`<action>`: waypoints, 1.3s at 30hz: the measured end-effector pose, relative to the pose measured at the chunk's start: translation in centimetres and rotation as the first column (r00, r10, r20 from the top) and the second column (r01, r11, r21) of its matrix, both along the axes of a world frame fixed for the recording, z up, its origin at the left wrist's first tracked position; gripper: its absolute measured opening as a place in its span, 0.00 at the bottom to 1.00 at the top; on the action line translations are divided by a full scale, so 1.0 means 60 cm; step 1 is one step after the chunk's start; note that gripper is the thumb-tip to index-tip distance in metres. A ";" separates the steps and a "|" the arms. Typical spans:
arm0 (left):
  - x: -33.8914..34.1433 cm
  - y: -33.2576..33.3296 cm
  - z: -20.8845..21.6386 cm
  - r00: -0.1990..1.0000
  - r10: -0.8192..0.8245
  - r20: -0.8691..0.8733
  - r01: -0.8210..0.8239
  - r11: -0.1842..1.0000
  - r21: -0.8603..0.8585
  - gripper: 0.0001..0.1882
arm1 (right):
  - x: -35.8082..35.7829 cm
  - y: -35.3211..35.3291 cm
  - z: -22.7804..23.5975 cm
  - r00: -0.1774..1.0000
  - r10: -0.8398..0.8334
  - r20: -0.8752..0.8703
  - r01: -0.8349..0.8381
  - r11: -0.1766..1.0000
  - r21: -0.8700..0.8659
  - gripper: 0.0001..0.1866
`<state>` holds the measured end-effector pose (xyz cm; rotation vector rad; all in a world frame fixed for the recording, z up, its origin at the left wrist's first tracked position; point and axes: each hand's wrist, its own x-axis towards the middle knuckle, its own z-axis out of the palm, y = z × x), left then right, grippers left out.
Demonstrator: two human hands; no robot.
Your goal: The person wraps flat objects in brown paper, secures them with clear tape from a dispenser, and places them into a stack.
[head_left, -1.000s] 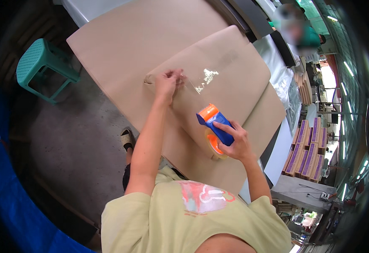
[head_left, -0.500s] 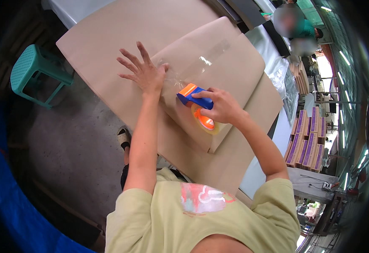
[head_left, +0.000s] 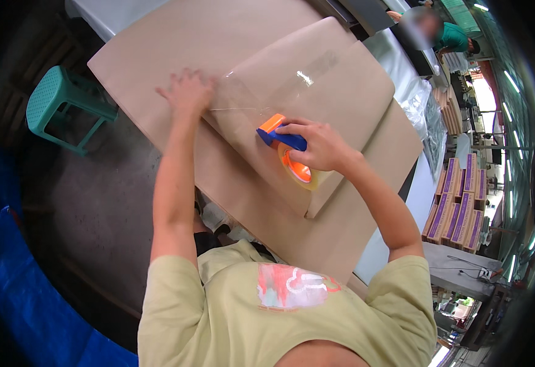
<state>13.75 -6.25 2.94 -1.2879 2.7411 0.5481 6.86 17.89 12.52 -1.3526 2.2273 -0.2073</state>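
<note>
Glossy tape [head_left: 302, 81] on matt paper [head_left: 313, 107]

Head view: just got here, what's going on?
A person is working with both hands at a folded brown paper bundle that lies on a larger brown sheet. The right hand grips a blue and orange tape dispenser over the bundle; whether its front end touches the paper is hard to tell. The left hand, slightly blurred, is spread at the bundle's left edge, holding no tool. Shiny clear tape lies across the bundle's top.
</note>
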 end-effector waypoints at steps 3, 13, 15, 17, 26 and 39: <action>-0.019 0.033 0.007 0.948 -0.122 -0.295 -0.011 0.911 -0.413 0.28 | -0.011 0.006 -0.007 0.999 0.017 -0.043 -0.020 0.998 -0.067 0.22; 0.004 0.168 -0.099 0.833 -0.435 -0.341 0.332 0.887 -0.320 0.23 | -0.016 0.040 0.018 0.993 0.035 0.114 -0.044 0.996 0.075 0.24; 0.006 0.166 -0.102 0.847 -0.417 -0.328 0.313 0.892 -0.327 0.24 | -0.010 0.107 0.017 0.996 0.041 0.081 -0.056 0.979 0.194 0.24; 0.007 0.168 -0.104 0.865 -0.406 -0.296 0.298 0.889 -0.349 0.24 | 0.016 0.191 0.021 0.997 -0.020 0.078 0.002 0.975 0.224 0.23; -0.009 0.172 -0.087 0.890 -0.390 -0.235 0.304 0.894 -0.329 0.26 | -0.072 0.184 0.030 0.854 -0.425 0.301 0.075 0.673 0.736 0.20; 0.067 0.508 -0.046 0.503 -0.853 -0.139 0.851 0.517 -0.092 0.48 | 0.038 0.586 -0.036 0.059 -0.561 0.826 0.932 0.328 0.155 0.31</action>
